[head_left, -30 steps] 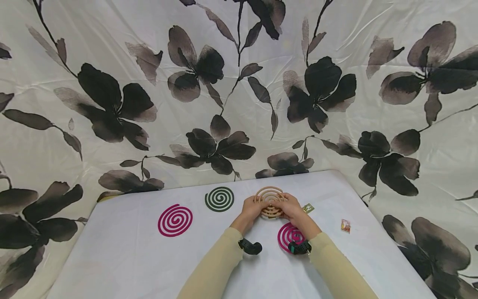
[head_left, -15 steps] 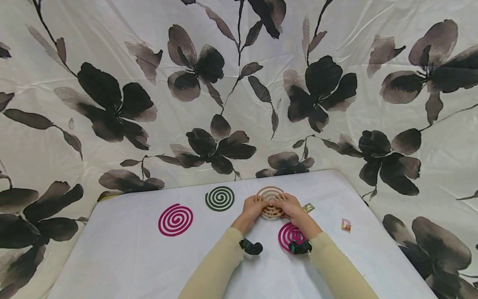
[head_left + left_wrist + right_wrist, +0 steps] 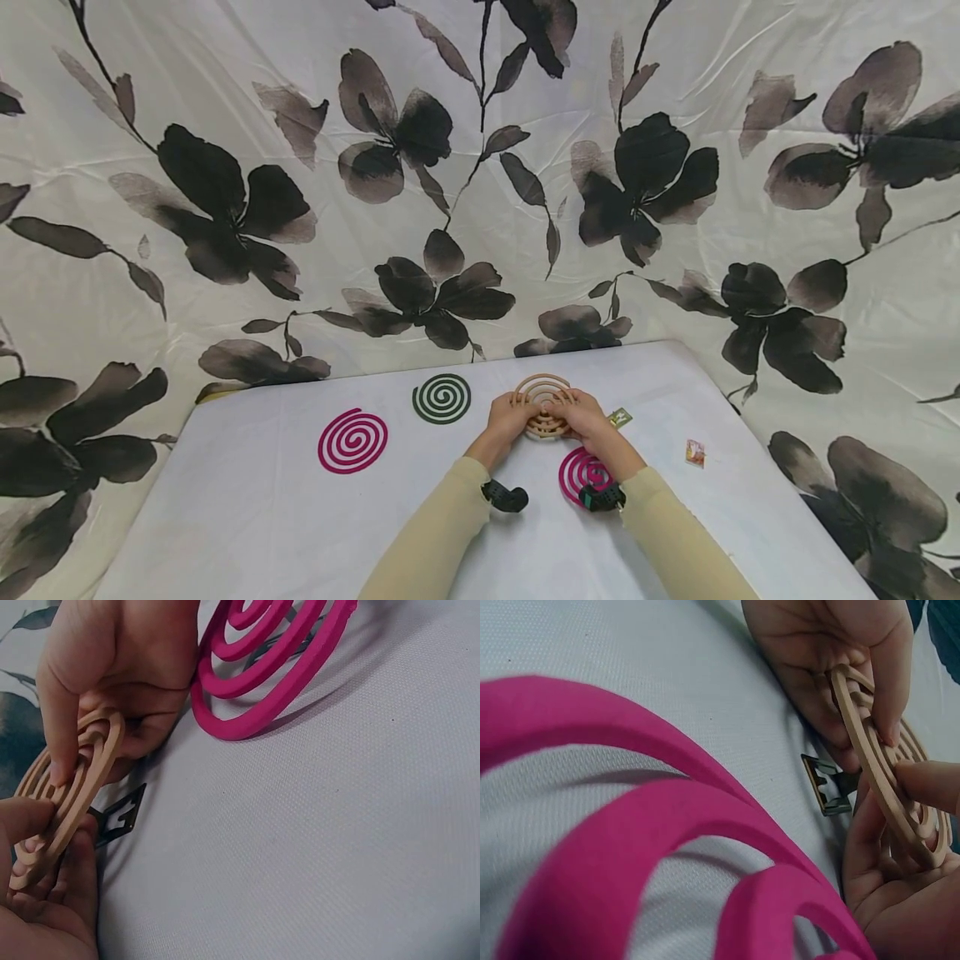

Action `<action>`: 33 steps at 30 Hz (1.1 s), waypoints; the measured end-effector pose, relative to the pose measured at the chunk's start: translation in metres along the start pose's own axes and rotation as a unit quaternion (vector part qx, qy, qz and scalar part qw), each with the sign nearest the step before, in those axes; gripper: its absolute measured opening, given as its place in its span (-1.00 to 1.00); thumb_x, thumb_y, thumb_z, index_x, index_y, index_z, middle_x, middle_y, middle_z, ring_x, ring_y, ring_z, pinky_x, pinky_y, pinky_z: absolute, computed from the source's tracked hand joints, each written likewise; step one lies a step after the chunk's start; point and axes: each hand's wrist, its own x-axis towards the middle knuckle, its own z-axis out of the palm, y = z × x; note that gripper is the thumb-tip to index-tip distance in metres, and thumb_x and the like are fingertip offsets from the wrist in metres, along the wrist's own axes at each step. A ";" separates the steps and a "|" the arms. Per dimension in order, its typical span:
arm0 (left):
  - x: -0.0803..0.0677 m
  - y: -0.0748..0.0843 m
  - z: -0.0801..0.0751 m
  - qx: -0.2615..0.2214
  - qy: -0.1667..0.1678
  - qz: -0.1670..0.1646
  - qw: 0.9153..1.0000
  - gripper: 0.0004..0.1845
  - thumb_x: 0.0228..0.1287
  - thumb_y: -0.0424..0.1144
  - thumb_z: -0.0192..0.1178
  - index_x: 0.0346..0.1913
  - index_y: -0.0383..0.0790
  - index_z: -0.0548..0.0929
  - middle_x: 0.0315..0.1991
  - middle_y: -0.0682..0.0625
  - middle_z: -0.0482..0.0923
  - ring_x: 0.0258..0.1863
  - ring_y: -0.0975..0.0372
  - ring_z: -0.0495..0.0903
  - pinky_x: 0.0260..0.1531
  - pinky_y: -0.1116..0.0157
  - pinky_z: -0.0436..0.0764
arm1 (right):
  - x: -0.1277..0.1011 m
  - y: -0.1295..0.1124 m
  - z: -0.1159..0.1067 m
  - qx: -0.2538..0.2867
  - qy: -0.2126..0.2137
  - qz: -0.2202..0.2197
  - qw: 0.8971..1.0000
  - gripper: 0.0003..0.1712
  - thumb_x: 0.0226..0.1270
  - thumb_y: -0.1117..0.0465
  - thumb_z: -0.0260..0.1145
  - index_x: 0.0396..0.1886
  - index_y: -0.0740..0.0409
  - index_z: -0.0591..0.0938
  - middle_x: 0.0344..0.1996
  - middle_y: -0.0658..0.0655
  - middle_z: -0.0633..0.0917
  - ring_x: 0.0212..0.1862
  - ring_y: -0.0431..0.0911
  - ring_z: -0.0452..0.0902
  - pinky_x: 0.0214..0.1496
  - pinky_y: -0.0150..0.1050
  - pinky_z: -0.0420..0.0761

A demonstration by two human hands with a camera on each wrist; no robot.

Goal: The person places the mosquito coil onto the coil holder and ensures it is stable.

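A tan spiral coil is lifted on edge above the white table, gripped from both sides. My left hand pinches its left rim, thumb on the face and fingers behind; the left wrist view has this hand at the bottom left on the coil. My right hand pinches the right rim. In the right wrist view the coil stands between the left hand above and the right hand below.
A pink coil lies flat under my right wrist, also large in the wrist views. Another pink coil and a dark green coil lie to the left. A small metal stand and a small packet lie to the right.
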 end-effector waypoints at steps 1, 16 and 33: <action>0.000 0.000 0.000 0.001 0.001 0.002 1.000 -0.65 0.01 -0.20 0.27 -0.15 -0.30 0.51 -0.25 -0.04 0.49 -0.26 0.23 0.47 -0.28 0.33 0.48 | 0.000 0.000 0.000 0.000 0.000 0.000 1.000 -0.49 0.05 0.17 0.34 0.01 0.17 0.39 -0.27 0.16 0.56 -0.38 -0.13 0.54 -0.42 -0.24 0.55; -0.002 0.001 -0.001 0.002 0.007 0.002 1.000 -0.67 0.01 -0.20 0.27 -0.18 -0.30 0.50 -0.26 -0.05 0.48 -0.26 0.22 0.46 -0.30 0.33 0.48 | -0.002 0.000 0.002 0.010 -0.002 -0.009 1.000 -0.44 0.05 0.20 0.33 0.07 0.14 0.37 -0.25 0.17 0.56 -0.37 -0.12 0.54 -0.42 -0.24 0.55; -0.003 -0.002 0.000 0.002 0.012 0.015 1.000 -0.66 0.02 -0.20 0.27 -0.16 -0.30 0.52 -0.29 -0.03 0.51 -0.29 0.24 0.47 -0.31 0.33 0.49 | -0.001 -0.001 0.002 0.008 0.003 0.007 1.000 -0.48 0.05 0.22 0.33 0.02 0.22 0.40 -0.39 0.14 0.58 -0.45 -0.13 0.54 -0.47 -0.24 0.56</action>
